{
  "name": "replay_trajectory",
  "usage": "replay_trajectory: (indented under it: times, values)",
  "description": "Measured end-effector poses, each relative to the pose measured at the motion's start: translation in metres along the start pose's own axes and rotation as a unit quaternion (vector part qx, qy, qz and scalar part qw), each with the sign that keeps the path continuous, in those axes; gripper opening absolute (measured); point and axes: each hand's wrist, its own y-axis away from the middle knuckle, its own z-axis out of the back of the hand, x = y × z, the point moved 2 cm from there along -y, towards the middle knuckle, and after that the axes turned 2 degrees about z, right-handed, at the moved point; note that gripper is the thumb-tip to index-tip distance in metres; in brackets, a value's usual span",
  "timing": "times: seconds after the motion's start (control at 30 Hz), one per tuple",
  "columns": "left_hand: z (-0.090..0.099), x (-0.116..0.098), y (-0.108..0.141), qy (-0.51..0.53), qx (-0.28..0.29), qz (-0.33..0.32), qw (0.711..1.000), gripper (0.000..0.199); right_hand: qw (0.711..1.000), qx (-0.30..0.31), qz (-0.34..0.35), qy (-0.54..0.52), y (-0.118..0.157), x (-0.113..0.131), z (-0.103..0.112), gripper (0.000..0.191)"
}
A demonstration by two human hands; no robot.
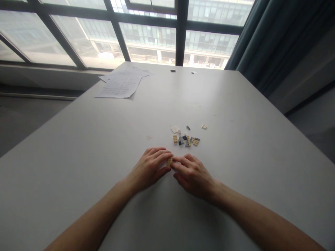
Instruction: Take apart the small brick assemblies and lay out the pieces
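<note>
Near the middle of the white table, a small tan toy brick (169,161) is held between my two hands. My left hand (154,165) grips it from the left, fingers curled over the far side and thumb on the near side. From the right, the fingertips of my right hand (192,174) close on its right end, with the thumb lower down. Fingers cover much of the brick, so its full shape is hidden. Just beyond my hands lies a loose pile of small bricks (188,141) in tan, grey and black.
Behind the pile are white flat pieces (175,129), a small dark grey piece (188,128) and a cream piece (204,127). Printed papers (120,85) lie at the table's far left. Two round cable holes sit near the back edge, before the window.
</note>
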Motion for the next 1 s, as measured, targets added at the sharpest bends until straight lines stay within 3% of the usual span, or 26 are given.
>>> replay_trajectory:
  times: [1.0]
  values:
    - [0.0013,-0.0005,0.0008,-0.006,0.009,-0.001,1.0,0.033,1.0,-0.01,0.003,-0.002,-0.0005,0.0011,0.0015,0.029]
